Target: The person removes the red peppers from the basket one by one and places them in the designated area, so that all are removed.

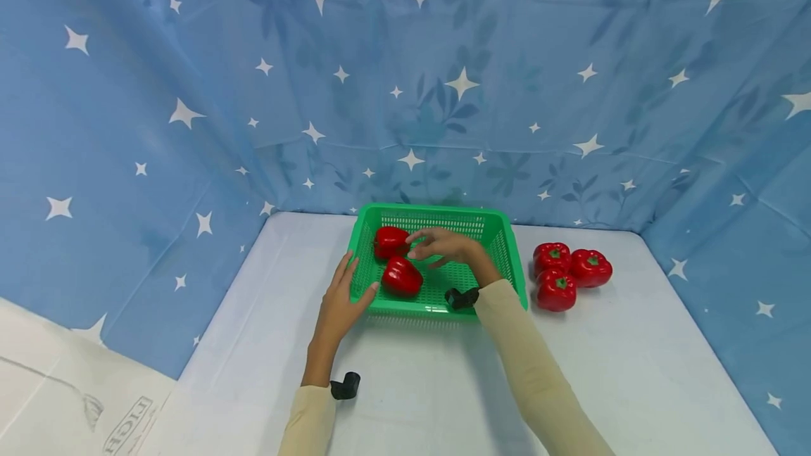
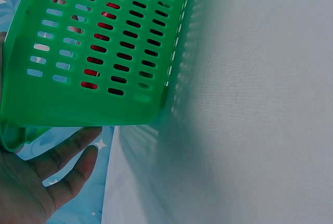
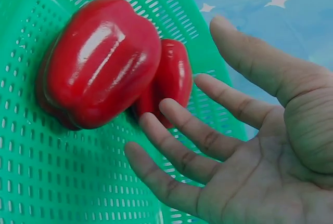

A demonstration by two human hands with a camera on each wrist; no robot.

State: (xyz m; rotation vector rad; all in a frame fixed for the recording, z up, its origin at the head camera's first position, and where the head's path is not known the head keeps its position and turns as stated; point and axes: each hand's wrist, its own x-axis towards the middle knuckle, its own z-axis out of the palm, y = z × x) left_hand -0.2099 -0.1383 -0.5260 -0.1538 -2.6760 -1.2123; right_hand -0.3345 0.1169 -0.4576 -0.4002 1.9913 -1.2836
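Observation:
Two red bell peppers lie in the left half of a green plastic basket (image 1: 437, 311). The nearer pepper (image 1: 402, 276) is on its side; the farther pepper (image 1: 391, 242) sits behind it, partly hidden by it in the right wrist view. My right hand (image 1: 443, 243) is over the basket beside both peppers, fingers spread and slightly bent, with nothing in its palm (image 3: 260, 172). My left hand (image 1: 338, 305) rests at the basket's front left corner, thumb at the front rim and fingers along the left side. In the left wrist view, extended fingers (image 2: 73, 172) show beside the basket wall (image 2: 78, 104).
Three more red bell peppers (image 1: 557, 290) stand grouped on the white table (image 1: 405, 385), right of the basket. A blue curtain (image 1: 405, 118) with white stars rises behind the table and along both sides. Black wrist cameras (image 1: 345, 386) are worn on both wrists.

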